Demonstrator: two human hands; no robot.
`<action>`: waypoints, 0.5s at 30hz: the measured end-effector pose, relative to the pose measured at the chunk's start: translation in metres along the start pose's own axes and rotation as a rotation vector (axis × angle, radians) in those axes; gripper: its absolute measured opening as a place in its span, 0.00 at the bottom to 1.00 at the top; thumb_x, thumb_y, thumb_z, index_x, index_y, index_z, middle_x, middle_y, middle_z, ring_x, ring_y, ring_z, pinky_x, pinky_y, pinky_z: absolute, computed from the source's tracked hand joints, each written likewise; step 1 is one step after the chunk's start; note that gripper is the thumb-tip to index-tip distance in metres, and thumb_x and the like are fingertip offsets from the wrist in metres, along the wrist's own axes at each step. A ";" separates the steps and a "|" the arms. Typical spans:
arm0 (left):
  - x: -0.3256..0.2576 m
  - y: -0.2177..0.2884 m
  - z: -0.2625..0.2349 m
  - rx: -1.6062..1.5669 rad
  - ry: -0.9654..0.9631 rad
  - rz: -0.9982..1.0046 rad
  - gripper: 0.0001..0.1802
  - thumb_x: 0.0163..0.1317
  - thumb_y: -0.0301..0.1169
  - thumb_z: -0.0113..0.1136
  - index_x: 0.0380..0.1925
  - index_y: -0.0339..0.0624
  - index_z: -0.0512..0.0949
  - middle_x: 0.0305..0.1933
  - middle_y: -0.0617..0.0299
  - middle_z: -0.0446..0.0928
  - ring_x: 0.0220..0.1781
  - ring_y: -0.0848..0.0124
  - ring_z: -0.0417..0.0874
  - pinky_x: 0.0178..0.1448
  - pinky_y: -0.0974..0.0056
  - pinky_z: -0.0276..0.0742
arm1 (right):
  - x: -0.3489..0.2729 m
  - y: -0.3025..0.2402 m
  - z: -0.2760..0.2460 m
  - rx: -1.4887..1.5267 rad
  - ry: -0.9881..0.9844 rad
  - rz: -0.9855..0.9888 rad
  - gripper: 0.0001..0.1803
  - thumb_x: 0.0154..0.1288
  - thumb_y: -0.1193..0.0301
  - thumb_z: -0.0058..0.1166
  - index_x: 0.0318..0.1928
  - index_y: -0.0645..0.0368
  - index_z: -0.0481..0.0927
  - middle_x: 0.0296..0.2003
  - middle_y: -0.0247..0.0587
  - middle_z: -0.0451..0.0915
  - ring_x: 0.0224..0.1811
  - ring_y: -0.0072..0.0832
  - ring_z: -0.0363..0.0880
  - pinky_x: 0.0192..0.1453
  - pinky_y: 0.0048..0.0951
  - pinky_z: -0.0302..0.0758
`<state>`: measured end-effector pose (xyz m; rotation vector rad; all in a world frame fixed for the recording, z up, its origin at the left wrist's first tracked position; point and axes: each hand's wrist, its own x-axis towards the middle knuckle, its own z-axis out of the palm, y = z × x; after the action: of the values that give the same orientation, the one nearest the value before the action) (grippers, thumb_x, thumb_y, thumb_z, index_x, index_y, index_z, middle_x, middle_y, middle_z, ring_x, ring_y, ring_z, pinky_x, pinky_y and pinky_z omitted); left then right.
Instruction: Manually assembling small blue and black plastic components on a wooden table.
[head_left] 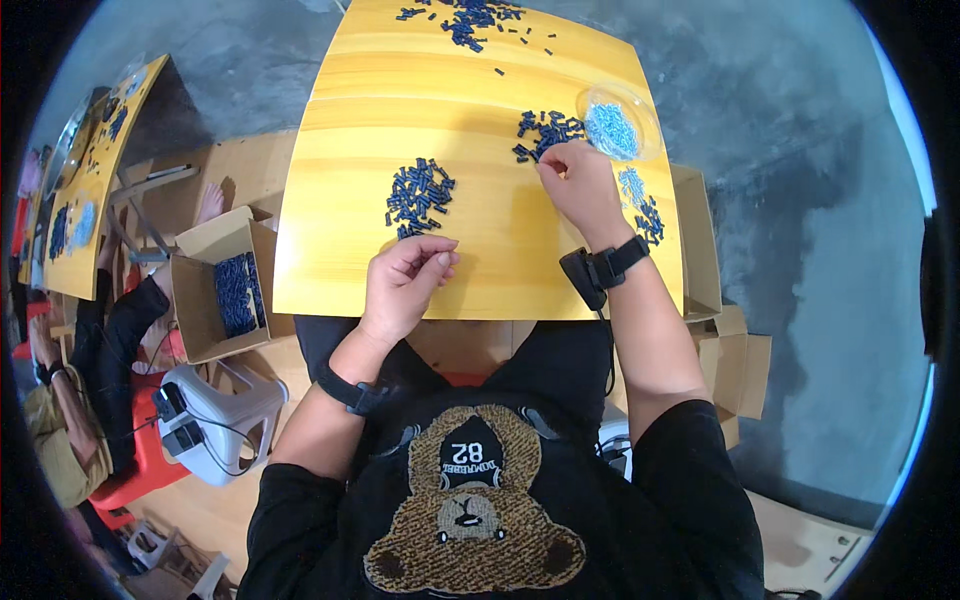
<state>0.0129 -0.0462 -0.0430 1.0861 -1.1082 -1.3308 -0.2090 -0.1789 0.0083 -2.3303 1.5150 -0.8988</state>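
My left hand (405, 285) is closed near the table's front edge, thumb against the curled fingers. Anything between its fingertips is too small to make out. Just beyond it lies a heap of small dark blue or black cylindrical pieces (418, 195). My right hand (582, 190) is bent in a pinch at the near side of a second pile of dark pieces (545, 132); its fingertips are partly hidden. Beside that pile, a clear round tub (648, 128) holds many small light blue pieces (610, 130). More light blue pieces (632, 187) lie loose on the yellow table (480, 270).
A third dark pile (648, 222) lies by the right edge; scattered dark pieces (468, 22) are at the far edge. Cardboard boxes (215, 300) stand beside the table, the left one holding dark pieces. At left are a white stool (235, 420) and people at another table (105, 165).
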 end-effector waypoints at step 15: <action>0.004 0.001 0.000 -0.097 0.000 -0.032 0.09 0.64 0.24 0.54 0.43 0.33 0.76 0.35 0.61 0.80 0.34 0.77 0.79 0.40 0.72 0.76 | 0.036 0.011 0.030 -0.362 0.017 -0.124 0.04 0.47 0.74 0.58 0.25 0.59 0.83 0.24 0.45 0.74 0.34 0.42 0.75 0.39 0.39 0.74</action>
<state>0.0132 -0.0505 -0.0426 1.0362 -1.0202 -1.3953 -0.1897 -0.2197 -0.0076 -2.6992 1.6749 -0.7210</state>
